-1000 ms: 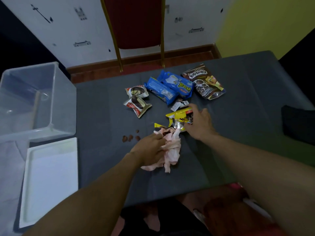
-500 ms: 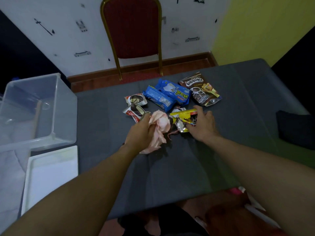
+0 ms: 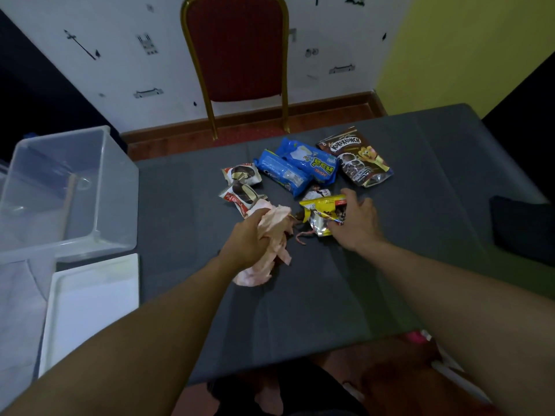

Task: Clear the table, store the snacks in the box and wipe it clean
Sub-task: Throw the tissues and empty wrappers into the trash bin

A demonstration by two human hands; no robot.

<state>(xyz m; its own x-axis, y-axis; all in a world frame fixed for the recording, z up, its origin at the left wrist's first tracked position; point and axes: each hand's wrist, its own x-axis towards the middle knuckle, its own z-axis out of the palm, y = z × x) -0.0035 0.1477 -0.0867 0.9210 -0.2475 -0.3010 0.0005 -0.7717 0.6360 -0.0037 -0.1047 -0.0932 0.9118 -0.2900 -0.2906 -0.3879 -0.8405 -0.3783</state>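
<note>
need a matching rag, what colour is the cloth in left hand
Pale pink cloth, head view.

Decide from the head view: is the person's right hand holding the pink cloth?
No: the left hand grips the pink cloth, while the right hand holds the yellow snack packet.

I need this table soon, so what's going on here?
A person is clearing the grey table. Their left hand grips a crumpled pink cloth, and their right hand holds a yellow packet. The blue packs and the brown pouch lie on the table; the clear box shows no snacks inside.
</note>
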